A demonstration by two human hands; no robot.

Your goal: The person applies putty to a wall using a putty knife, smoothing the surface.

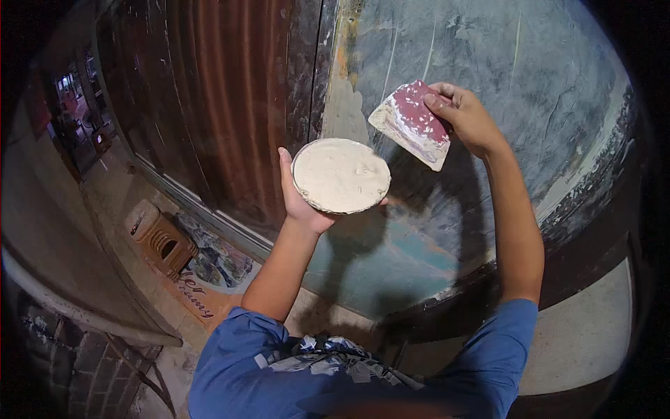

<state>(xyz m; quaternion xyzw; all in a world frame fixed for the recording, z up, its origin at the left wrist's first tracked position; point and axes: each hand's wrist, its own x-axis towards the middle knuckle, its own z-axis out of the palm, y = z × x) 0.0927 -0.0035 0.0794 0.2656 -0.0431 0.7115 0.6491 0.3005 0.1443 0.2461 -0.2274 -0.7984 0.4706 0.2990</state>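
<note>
My left hand holds up a round container of off-white putty from beneath, with the thumb along its left side. The putty fills it to the rim and has small dents on its right part. In my right hand is a pinkish-red flat spreader, gripped between thumb and fingers at its upper right corner. Putty coats the spreader's lower edge and speckles its face. It is tilted and apart from the container. Behind both hands stands a grey-green wall panel with pale putty streaks.
A dark reddish-brown corrugated panel stands left of the wall panel. On the floor at the left are stacked brown plastic stools beside a printed sheet. Grey blocks lie at the lower left. A pale curved surface shows at the lower right.
</note>
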